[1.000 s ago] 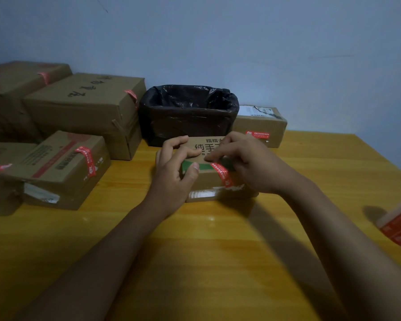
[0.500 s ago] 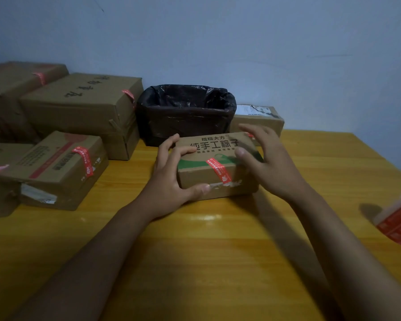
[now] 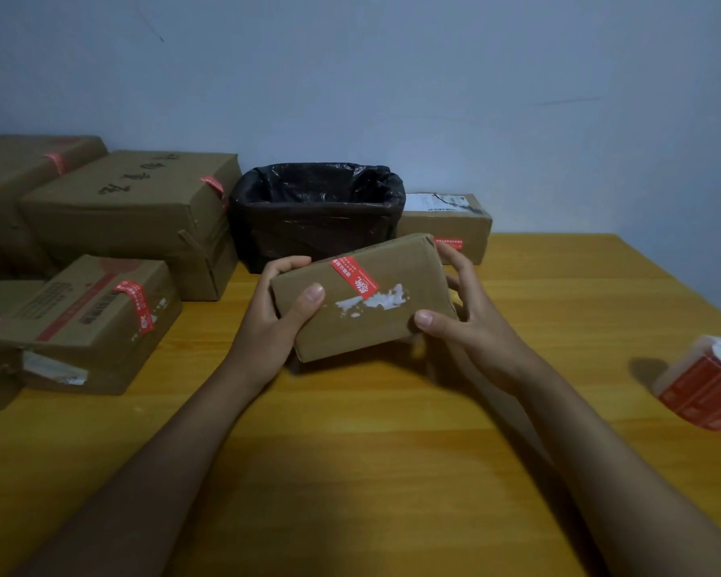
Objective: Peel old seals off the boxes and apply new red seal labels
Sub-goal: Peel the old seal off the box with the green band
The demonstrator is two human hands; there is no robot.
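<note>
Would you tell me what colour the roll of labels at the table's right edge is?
Red, with a white core; the roll of labels shows in the head view.

Markings I can see, none truly legible

I see white print on the red seal label (image 3: 354, 276) of the small box (image 3: 363, 297), dark handwritten characters on the large carton (image 3: 138, 183), a barcode on the left carton (image 3: 96, 316), and a white shipping label (image 3: 433, 201); all too blurred to read.

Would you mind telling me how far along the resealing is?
Done: the large cartons at left carry red seals. In hand: both hands, left and right, hold a small box bearing a red seal and white residue. Left: unclear; the label roll waits.
</note>
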